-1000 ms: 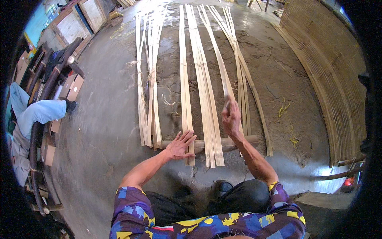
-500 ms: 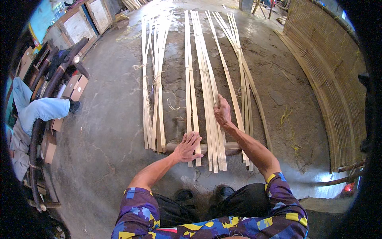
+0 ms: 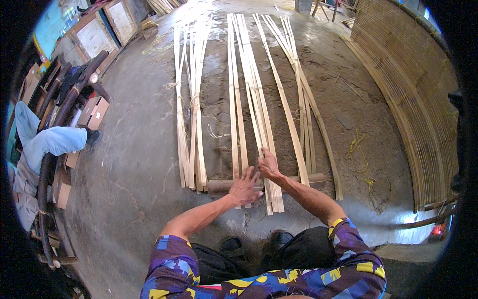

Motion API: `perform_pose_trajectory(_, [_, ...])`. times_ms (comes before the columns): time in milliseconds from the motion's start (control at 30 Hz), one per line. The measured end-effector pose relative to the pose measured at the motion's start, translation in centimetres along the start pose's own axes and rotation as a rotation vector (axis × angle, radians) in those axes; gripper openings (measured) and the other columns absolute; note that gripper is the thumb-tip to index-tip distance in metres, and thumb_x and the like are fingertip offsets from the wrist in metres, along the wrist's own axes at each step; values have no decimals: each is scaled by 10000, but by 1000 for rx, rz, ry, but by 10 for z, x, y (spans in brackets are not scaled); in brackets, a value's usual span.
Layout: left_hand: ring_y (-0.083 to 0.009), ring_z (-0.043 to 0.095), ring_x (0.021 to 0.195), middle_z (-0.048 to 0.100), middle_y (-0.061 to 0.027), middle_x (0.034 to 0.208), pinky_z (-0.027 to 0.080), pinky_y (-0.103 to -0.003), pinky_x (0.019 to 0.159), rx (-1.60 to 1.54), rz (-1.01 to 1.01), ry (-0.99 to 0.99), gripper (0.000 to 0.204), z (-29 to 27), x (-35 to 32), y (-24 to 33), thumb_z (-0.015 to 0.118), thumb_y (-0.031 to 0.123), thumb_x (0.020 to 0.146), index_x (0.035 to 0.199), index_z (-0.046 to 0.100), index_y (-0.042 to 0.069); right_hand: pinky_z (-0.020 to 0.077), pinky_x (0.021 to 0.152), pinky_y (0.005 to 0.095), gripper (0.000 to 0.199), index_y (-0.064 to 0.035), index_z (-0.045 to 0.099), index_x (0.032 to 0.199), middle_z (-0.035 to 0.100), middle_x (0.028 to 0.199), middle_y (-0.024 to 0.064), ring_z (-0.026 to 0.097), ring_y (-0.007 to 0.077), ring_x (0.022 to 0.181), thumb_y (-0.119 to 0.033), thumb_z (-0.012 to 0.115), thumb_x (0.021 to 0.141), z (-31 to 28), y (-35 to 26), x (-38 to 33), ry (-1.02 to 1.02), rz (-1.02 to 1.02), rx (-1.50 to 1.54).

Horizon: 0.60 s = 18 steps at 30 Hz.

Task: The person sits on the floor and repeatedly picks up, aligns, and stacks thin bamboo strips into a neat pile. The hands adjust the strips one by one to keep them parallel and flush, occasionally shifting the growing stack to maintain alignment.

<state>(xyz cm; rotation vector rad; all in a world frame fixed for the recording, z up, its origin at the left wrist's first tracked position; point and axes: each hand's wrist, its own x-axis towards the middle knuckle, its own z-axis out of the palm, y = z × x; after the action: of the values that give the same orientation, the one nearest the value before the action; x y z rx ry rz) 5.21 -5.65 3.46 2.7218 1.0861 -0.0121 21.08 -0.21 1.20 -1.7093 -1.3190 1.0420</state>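
Long pale bamboo strips (image 3: 249, 94) lie side by side on a concrete floor, their near ends resting across a round wooden pole (image 3: 219, 185). My left hand (image 3: 245, 185) lies flat, fingers spread, on the near ends of the middle strips. My right hand (image 3: 268, 165) presses on the strips just to the right of it, fingers curled over one strip's edge. A second bundle of strips (image 3: 189, 99) lies to the left, and more strips (image 3: 298, 99) fan out to the right.
A woven bamboo mat (image 3: 418, 99) curves along the right side. At the left sit dark poles, cardboard boxes (image 3: 94, 112) and a person's leg in light blue trousers (image 3: 47, 142). Framed panels (image 3: 94, 35) lean at the far left. My shoes (image 3: 234, 245) rest below the pole.
My right hand has drawn left from the right-hand strips to the middle ones, close beside my left hand. My left hand stays flat on the strip ends.
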Motion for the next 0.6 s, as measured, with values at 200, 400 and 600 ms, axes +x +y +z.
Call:
perform_pose_trajectory(200, [-364,16,1300,151,-254,1365,-28,-569,1001,-53,109,-194,904,0,7,30,452,646,698,1267,286,-36,456,514,300,443,-8,411,1200,575,763,150,551,167,573,-64,465,764,-5,-21,-2,143,47,-72])
perform_pose_trajectory(400, [-379,66,1290,145,-255,1355,72,-587,993,-162,142,-102,917,-3,5,24,553,595,669,1268,248,-28,456,679,311,416,4,429,1186,555,980,162,562,211,784,-50,479,776,-32,-50,10,411,-416,-82])
perform_pose_trajectory(600, [-390,95,1281,103,-258,1361,94,-601,984,-297,97,-71,896,-2,8,21,533,604,692,1281,235,-2,492,613,316,439,20,409,1195,528,1064,186,605,215,726,-37,476,765,-32,-27,-5,159,-49,-145])
